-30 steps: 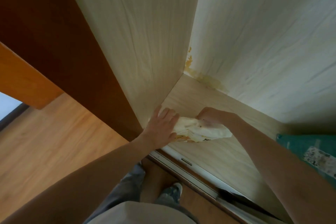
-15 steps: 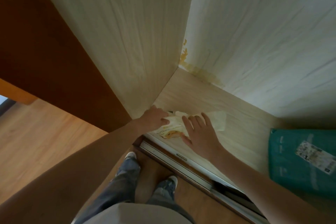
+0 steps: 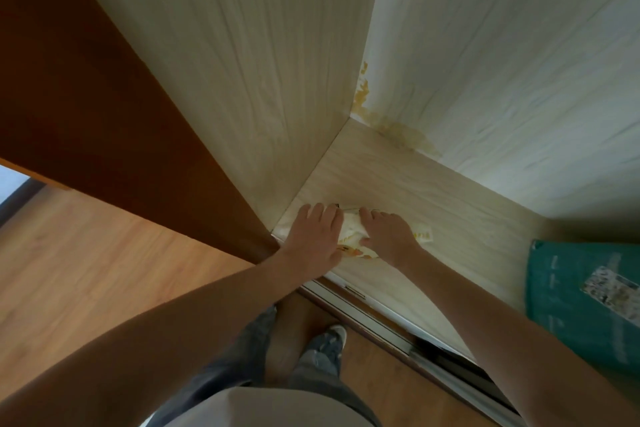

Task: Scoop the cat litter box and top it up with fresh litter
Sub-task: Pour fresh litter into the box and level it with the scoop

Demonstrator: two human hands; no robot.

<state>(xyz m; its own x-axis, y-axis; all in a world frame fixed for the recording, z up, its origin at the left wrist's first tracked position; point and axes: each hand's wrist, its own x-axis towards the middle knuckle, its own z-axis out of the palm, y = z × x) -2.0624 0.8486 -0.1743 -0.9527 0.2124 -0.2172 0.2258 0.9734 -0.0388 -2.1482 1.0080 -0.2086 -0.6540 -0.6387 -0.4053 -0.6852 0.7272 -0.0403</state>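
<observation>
A flattened white bag with yellow print (image 3: 352, 231) lies on the pale wood floor of a cupboard (image 3: 450, 218), near its left front corner. My left hand (image 3: 313, 241) lies flat over the bag's left end with the fingers stretched out. My right hand (image 3: 389, 236) presses flat on the bag's right part; only a corner of the bag (image 3: 424, 236) shows beyond it. No litter box or scoop is in view.
A teal bag with a printed label (image 3: 575, 302) lies on the cupboard floor at the right. A sliding-door track (image 3: 381, 319) runs along the front edge. A dark brown panel (image 3: 104, 114) stands to the left. My feet stand on orange wood flooring (image 3: 86, 270).
One second ago both hands gripped the bunched bag. Since then the bag has been laid down and flattened, and both hands now lie flat on top of it.
</observation>
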